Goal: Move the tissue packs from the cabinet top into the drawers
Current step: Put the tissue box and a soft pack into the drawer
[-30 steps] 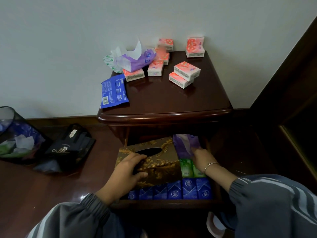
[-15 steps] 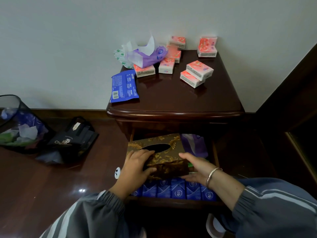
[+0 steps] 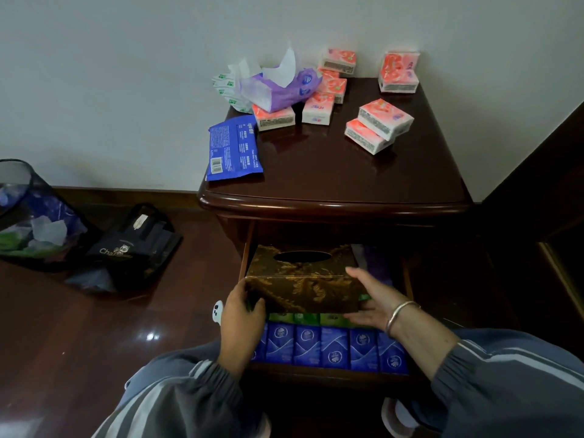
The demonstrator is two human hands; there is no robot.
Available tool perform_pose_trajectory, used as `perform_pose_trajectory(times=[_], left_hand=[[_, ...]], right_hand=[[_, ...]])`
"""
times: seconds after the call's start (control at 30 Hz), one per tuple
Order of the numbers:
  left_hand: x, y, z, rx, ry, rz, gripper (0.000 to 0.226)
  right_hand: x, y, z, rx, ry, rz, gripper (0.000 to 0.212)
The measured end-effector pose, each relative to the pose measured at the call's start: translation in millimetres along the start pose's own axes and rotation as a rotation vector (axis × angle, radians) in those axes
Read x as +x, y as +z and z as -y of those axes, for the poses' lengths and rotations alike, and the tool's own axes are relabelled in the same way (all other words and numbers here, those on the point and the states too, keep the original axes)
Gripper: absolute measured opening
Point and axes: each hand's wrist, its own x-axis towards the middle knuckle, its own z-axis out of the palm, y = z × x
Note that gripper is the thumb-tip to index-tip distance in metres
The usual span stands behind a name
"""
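Two hands bear on the stiff, gold-patterned tissue box point(image 3: 303, 279) in the open drawer point(image 3: 331, 376): the left hand point(image 3: 241, 311) grips its front left corner with curled fingers, while the right hand point(image 3: 371, 298) lies flat and released against its right end. Risk: the box appears to sit on soft green packs point(image 3: 303, 317) behind a row of glossy blue packs point(image 3: 331, 346), so uneven pressure could tilt it or crush them and jam the drawer. Pink film-wrapped tissue packs point(image 3: 384, 120) lie along the back edge of the polished cabinet top point(image 3: 331, 172), not yet moved.
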Motion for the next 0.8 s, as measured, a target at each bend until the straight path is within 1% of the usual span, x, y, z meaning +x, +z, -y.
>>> perform_pose_trajectory(times=[0.1,0.17,0.23,0.33,0.5,0.6,0.7,0.8], left_hand=[[6,-5,-2,-0.077,-0.044,0.057,0.069],[11,-8,-3,-0.116,-0.048,0.090,0.084],[17,-8,-5,-0.145,-0.036,0.119,0.088],[27,-6,-2,-0.172,-0.052,0.143,0.086],[40,-2,-1,-0.201,-0.078,0.147,0.065],[48,-2,-4,-0.172,-0.062,0.141,0.066],[52,-2,-6,-0.128,-0.064,0.117,0.066],[54,-2,-8,-0.105,-0.076,0.137,0.066]], right_hand=[[1,11,4,0.003,-0.010,0.018,0.040],[4,16,10,-0.029,-0.037,0.022,0.047],[8,17,14,-0.099,-0.069,0.007,0.058],[14,19,17,-0.180,-0.110,-0.026,0.065],[23,25,18,-0.190,-0.141,-0.048,0.055],[29,29,16,-0.148,-0.157,-0.029,0.050],[32,31,16,-0.115,-0.172,-0.015,0.050],[31,31,15,-0.073,-0.180,-0.007,0.049]])
